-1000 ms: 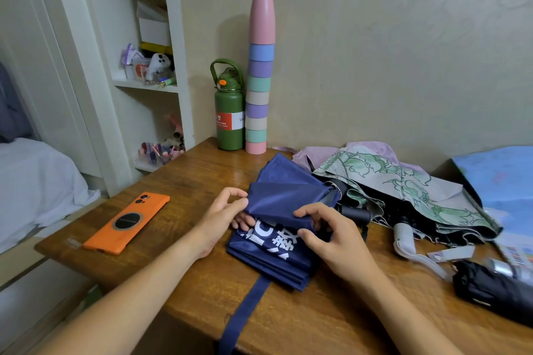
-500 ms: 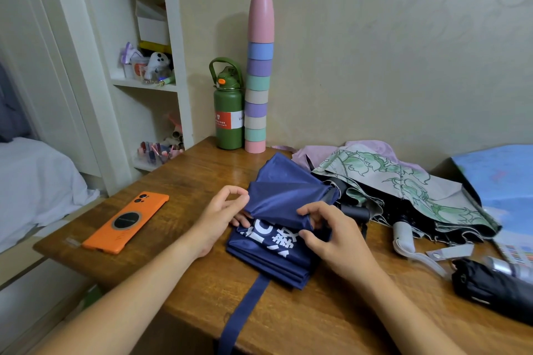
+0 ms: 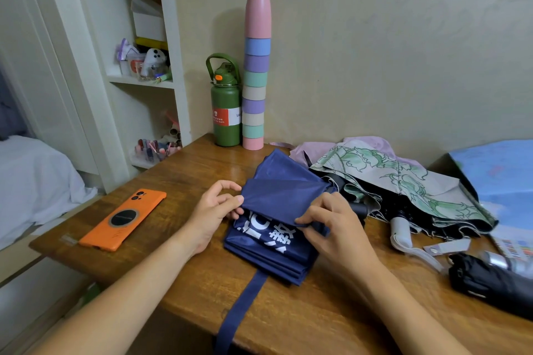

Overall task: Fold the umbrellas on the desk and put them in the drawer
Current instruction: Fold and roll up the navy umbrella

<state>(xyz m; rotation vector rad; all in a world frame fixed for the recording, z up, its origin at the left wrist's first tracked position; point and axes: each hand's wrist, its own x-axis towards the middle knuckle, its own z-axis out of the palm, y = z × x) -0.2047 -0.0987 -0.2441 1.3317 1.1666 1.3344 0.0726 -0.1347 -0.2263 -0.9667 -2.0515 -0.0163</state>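
While both hands work the cloth, the navy umbrella (image 3: pixel 277 210) lies mid-desk (image 3: pixel 184 170), canopy half pleated, white lettering showing on the lower folds. Left hand (image 3: pixel 213 210) pinches the left edge of the top flap between thumb and fingers. Right hand (image 3: pixel 334 227) pinches the flap's right corner, fingers curled over the cloth. Navy strap (image 3: pixel 242 305) trails off the desk's near edge.

Just right of it, touching, a green-print umbrella (image 3: pixel 403 181) lies unfolded with a pink umbrella (image 3: pixel 305 152) partly under it; its white handle (image 3: pixel 401 233) points toward the near edge. Black umbrella (image 3: pixel 490 282), rolled, sits at the near right. Blue umbrella (image 3: pixel 496 170) at far right, cut off by the frame.

Orange phone (image 3: pixel 124 219) lies on the desk's left part, well apart. Green bottle (image 3: pixel 226 112) and cup stack (image 3: pixel 255 72) stand side by side at the wall. White shelf (image 3: pixel 144 83) left of the desk holds small items. No drawer in view.
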